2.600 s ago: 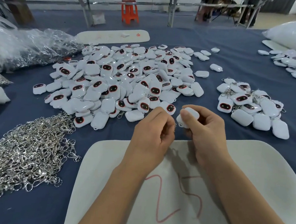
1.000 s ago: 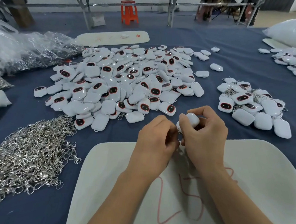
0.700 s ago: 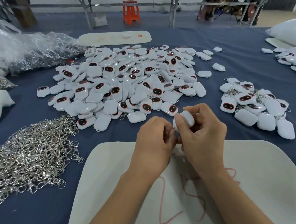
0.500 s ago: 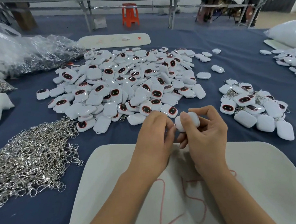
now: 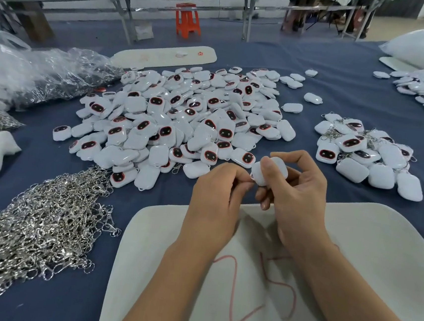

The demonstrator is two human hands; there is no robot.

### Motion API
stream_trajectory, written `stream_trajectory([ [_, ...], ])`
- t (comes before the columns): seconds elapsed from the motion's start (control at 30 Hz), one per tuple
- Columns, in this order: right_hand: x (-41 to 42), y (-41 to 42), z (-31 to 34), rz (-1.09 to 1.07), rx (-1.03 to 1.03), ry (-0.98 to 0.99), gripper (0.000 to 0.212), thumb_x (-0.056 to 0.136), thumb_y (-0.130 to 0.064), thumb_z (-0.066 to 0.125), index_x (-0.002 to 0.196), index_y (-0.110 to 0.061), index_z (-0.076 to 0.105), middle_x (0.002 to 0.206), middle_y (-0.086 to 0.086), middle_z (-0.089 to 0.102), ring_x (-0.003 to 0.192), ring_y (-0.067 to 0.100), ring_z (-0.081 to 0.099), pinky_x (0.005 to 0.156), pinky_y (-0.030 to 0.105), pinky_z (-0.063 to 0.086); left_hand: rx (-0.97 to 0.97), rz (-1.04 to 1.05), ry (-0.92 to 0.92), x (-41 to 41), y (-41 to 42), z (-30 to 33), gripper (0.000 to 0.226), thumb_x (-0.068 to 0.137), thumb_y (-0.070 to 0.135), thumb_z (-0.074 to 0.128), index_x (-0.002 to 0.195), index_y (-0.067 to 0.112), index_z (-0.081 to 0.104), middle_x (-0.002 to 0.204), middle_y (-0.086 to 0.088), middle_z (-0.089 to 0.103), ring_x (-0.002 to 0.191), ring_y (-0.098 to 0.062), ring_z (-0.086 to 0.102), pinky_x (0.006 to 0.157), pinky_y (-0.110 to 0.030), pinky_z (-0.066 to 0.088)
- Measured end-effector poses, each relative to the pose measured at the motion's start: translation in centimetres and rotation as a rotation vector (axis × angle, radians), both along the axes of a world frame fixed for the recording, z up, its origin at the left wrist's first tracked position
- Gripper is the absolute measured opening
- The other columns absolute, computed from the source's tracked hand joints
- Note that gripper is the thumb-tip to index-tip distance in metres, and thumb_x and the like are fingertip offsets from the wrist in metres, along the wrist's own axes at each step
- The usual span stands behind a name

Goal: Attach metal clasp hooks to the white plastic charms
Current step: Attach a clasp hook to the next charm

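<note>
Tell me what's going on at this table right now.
A person is fitting clasps to charms. The right hand grips one white plastic charm above the white board; the left hand pinches something small at its edge, too hidden to identify. Silver metal clasp hooks are heaped at left, loose charms ahead, finished ones at right.

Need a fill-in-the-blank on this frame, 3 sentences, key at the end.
1. The right hand grips a white ____.
2. The loose hooks lie in a heap on the person's ____ side.
3. The marks on the white board under the arms are ____ in colour.
The left hand has its fingers curled, pinching at the charm edge; what it pinches is hidden.

Missing words: charm; left; red
</note>
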State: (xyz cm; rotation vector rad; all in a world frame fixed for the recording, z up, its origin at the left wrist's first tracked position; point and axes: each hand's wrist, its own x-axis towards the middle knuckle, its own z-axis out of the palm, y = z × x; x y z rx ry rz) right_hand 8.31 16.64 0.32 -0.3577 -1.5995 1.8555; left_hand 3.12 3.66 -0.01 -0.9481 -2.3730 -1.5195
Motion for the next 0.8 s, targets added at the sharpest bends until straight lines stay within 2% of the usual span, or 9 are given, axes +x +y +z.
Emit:
stream_trajectory([
  [0.17,0.2,-0.1,0.2,0.071,0.103,0.019,0.012,0.097,-0.017,0.074,0.095,-0.019,0.063,0.073,0.009,0.071,0.049,0.02,0.058,0.044,0.029,0.049,0.082,0.017,-0.222,-0.2,0.2,0.3,0.017,0.092,0.004,0.069,0.079,0.014,0.066,0.067,0.007,0.063,0.061,-0.004,0.054,0.059,-0.016,0.042],
  [0.27,0.2,-0.1,0.3,0.118,0.134,0.036,0.012,0.095,-0.014,0.076,0.097,-0.019,0.065,0.069,0.003,0.068,0.05,0.016,0.051,0.046,0.025,0.045,0.18,0.01,-0.373,-0.6,-0.2,0.8,0.014,0.092,0.002,0.07,0.08,0.011,0.072,0.067,0.006,0.068,0.061,-0.006,0.059,0.061,-0.017,0.047],
  [0.47,0.2,0.4,0.0,0.072,0.167,-0.004,0.004,0.101,-0.017,0.069,0.101,-0.018,0.065,0.067,-0.002,0.064,0.05,0.015,0.047,0.045,0.024,0.041,0.145,-0.105,-0.513,-0.9,-0.8,0.7,0.011,0.092,-0.001,0.067,0.085,0.005,0.072,0.07,0.001,0.071,0.065,-0.008,0.063,0.065,-0.016,0.05],
  [0.53,0.1,0.7,-0.2,0.069,0.152,-0.068,0.007,0.099,-0.018,0.066,0.092,-0.016,0.064,0.066,0.006,0.054,0.052,0.019,0.042,0.044,0.025,0.036,0.217,-0.095,-0.581,-0.8,-0.7,0.6,0.01,0.094,0.0,0.066,0.087,0.002,0.073,0.074,-0.001,0.074,0.068,-0.009,0.066,0.066,-0.017,0.051],
  [0.63,-0.4,0.9,-0.3,0.089,0.085,-0.154,0.016,0.088,-0.014,0.051,0.082,-0.001,0.044,0.072,0.027,0.037,0.056,0.028,0.034,0.048,0.031,0.022,0.341,-0.077,-0.69,-1.1,-0.6,0.5,0.01,0.094,0.0,0.064,0.088,-0.001,0.072,0.077,-0.004,0.076,0.068,-0.012,0.067,0.065,-0.019,0.053],
  [0.7,-0.5,1.0,-0.4,0.101,0.153,-0.221,0.015,0.093,-0.011,0.051,0.081,-0.004,0.047,0.07,0.019,0.047,0.054,0.025,0.039,0.045,0.027,0.028,0.338,-0.053,-0.688,-1.2,-0.6,0.4,0.01,0.093,0.0,0.064,0.086,-0.002,0.072,0.077,-0.005,0.076,0.068,-0.013,0.067,0.064,-0.02,0.053],
  [0.77,-0.3,1.1,-0.5,0.162,0.317,-0.227,0.017,0.099,-0.013,0.062,0.083,-0.019,0.062,0.069,0.001,0.061,0.048,0.018,0.042,0.043,0.023,0.035,0.302,-0.038,-0.635,-1.1,-0.5,0.2,0.009,0.091,0.002,0.066,0.085,0.0,0.072,0.074,-0.003,0.075,0.067,-0.011,0.066,0.065,-0.022,0.054],
  [0.8,-0.3,1.1,-0.5,0.214,0.372,-0.207,0.016,0.1,-0.014,0.066,0.089,-0.025,0.069,0.071,-0.003,0.065,0.045,0.014,0.041,0.043,0.02,0.035,0.291,-0.033,-0.6,-1.0,-0.5,0.2,0.009,0.091,0.004,0.067,0.085,0.002,0.072,0.073,-0.001,0.075,0.066,-0.01,0.066,0.066,-0.024,0.055],
])
